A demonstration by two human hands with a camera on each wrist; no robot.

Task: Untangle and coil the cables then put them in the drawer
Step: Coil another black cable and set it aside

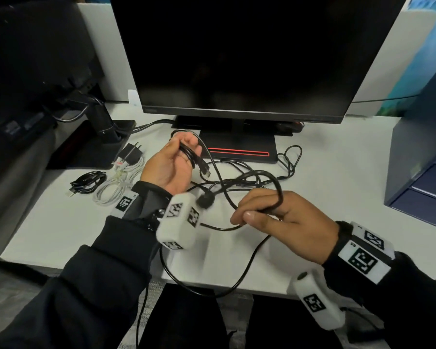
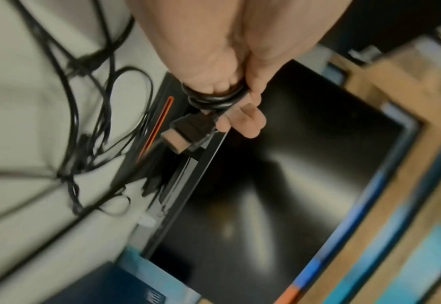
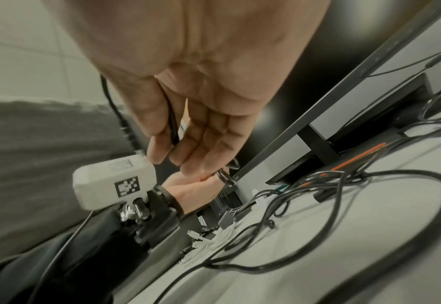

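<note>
Two hands work one black cable (image 1: 213, 170) above the white surface (image 1: 325, 177). The left hand (image 1: 170, 165), palm up, closes its grip around several wound loops, the cable's flat connector (image 2: 185, 132) hanging just past the fingers (image 2: 250, 123). The right hand (image 1: 285, 224), nearer the body, pinches a thicker black cable (image 1: 278, 190) between thumb and forefinger. Between and beyond both grips lies the tangle (image 1: 267, 170). Left of the left grip rest a coiled black cable (image 1: 88, 183) and a coiled white cable (image 1: 116, 187). Far right of the right grip stands the blue drawer unit (image 1: 423, 172).

Two coiled cables (image 1: 103, 185) lie left of the monitor stand (image 1: 239, 149).
</note>
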